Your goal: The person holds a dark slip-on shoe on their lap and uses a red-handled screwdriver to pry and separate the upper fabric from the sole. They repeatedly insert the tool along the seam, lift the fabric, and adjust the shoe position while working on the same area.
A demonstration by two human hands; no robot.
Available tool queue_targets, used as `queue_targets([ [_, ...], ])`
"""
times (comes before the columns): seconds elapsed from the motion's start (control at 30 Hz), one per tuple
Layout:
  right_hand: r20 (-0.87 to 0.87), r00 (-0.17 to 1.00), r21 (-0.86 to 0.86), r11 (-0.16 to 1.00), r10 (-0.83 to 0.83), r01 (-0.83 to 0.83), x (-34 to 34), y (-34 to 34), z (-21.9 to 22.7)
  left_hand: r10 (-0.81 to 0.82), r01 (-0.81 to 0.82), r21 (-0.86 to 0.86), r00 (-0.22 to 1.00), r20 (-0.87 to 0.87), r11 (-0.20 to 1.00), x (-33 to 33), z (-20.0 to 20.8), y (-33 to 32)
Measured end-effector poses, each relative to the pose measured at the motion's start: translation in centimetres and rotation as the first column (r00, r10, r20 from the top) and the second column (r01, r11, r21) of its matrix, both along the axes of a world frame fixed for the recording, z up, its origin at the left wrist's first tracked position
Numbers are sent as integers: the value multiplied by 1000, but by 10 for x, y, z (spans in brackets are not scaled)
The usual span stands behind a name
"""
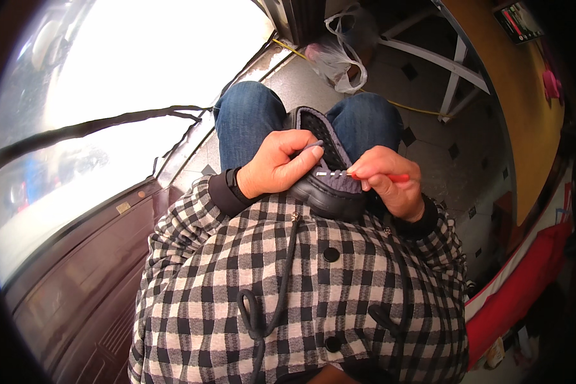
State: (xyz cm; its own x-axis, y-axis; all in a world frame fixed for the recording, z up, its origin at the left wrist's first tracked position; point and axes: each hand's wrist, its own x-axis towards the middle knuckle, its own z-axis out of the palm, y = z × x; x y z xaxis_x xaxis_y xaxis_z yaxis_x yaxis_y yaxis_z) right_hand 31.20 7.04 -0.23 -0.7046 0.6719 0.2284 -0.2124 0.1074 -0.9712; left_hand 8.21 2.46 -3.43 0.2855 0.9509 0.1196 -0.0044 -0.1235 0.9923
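Observation:
A slipper [329,203] with a thick black sole and a grey knitted upper edge rests between my knees, its rounded end toward my body. My left hand [276,164] is closed round its left side, with thumb and index finger together over the grey yarn [315,146]. In a pinch, my right hand [389,178] holds a crochet hook [400,178] with a red handle. The pale metal shaft points left and lies across the grey knitted part, near the left thumb. The sole's underside and several left fingertips are hidden.
A bright glazed door [77,230] stands at the left. Ahead on the tiled floor lie a clear plastic bag [345,64] and a yellow cord [422,110]. White table legs [451,67] hold up a wooden tabletop [525,96] at the right, with a phone [517,22] on it. Red fabric [518,294] hangs below.

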Motion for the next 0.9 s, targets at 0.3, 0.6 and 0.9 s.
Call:
queue_targets([
  [0.3, -27, 974, 649, 737, -224, 188, -3, -8, -11, 48, -47, -6, 999, 25, 999, 3, 3, 2],
  [0.6, 155, 988, 281, 959, -5, -39, 4, 7, 3, 30, -28, 64, 999, -27, 998, 3, -5, -3],
  [0.9, 341, 912, 623, 781, -227, -38, -13, -9, 17, 202, -201, 20, 978, -49, 979, 3, -3, -5],
])
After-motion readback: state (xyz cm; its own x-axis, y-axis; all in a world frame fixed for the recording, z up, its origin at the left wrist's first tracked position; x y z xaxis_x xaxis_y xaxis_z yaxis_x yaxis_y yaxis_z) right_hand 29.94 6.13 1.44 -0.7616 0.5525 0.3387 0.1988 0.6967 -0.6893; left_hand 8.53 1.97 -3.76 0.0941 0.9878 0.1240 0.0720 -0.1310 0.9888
